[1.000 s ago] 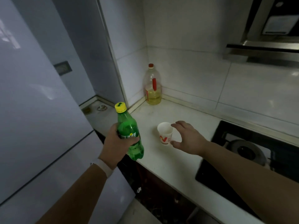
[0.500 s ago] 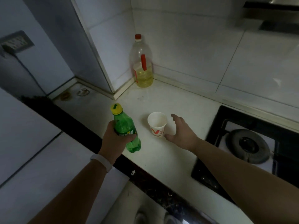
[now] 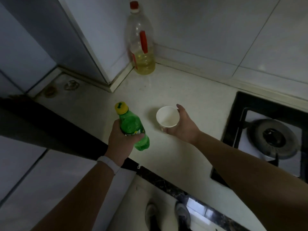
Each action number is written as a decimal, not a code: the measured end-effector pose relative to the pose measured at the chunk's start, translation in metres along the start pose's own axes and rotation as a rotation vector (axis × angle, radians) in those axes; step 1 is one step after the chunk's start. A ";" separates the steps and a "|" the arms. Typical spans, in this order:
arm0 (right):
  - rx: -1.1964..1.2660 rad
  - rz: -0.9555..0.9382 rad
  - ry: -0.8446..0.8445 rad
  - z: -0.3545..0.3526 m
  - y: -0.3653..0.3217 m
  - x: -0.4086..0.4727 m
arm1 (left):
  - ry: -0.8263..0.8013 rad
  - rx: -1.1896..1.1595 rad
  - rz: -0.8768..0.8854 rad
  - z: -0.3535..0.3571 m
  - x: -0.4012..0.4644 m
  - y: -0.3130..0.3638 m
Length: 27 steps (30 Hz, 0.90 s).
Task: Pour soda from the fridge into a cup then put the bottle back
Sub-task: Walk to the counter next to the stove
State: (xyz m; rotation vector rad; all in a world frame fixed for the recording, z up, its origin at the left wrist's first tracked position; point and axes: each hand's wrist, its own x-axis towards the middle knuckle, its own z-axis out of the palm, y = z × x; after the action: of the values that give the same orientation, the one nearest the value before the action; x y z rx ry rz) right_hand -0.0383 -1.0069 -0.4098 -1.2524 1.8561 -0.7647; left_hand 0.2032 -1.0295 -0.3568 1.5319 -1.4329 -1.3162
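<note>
A: Largest first: what frames the scene?
B: A pale fridge (image 3: 25, 172) fills the left, a white counter (image 3: 166, 155) runs across the middle, and a black stove (image 3: 273, 139) with one burner sits at the right edge. Tiled wall (image 3: 233, 30) stands behind.

A: And on the counter?
B: An oil bottle (image 3: 141, 44), red-capped and about a third full of yellow liquid, stands upright in the back corner, well apart from the hands.

A: Where is the soda?
B: The soda bottle (image 3: 133, 127), green, is out of the fridge and held above the counter's front edge. Left hand (image 3: 121, 140) is wrapped round its lower body, fingers curled across the label. It tilts slightly, neck away from the person. Its yellow cap (image 3: 121, 107) is on.

A: The cup?
B: The cup (image 3: 167, 118), white paper and seemingly empty, is just right of the bottle. Right hand (image 3: 183, 125) cradles it, thumb at the near base, fingers curved round the far wall. Whether it rests on the counter or is lifted cannot be told.

A: Which step is this?
B: Judged from the layout: bottle fetched, cup secured, pouring not begun.

A: What does the next move call for?
B: Probably uncapping. Both hands are occupied, so the right would need to release the cup and twist the cap while the left holds the bottle firm. Only then can the neck tip over the rim.
</note>
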 end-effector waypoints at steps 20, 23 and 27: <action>0.169 -0.077 0.214 -0.017 -0.028 -0.023 | -0.104 0.025 0.066 -0.014 0.022 0.025; 0.177 -0.097 0.271 -0.033 -0.039 -0.039 | -0.115 0.023 0.097 -0.013 0.020 0.039; 0.224 -0.102 0.336 -0.056 -0.051 -0.066 | -0.128 0.006 0.162 -0.005 0.011 0.060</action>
State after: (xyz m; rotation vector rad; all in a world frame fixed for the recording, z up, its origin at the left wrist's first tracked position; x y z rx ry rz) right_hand -0.0455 -0.9584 -0.3218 -1.1330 1.9107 -1.2659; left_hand 0.1885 -1.0523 -0.3021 1.3249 -1.6058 -1.3326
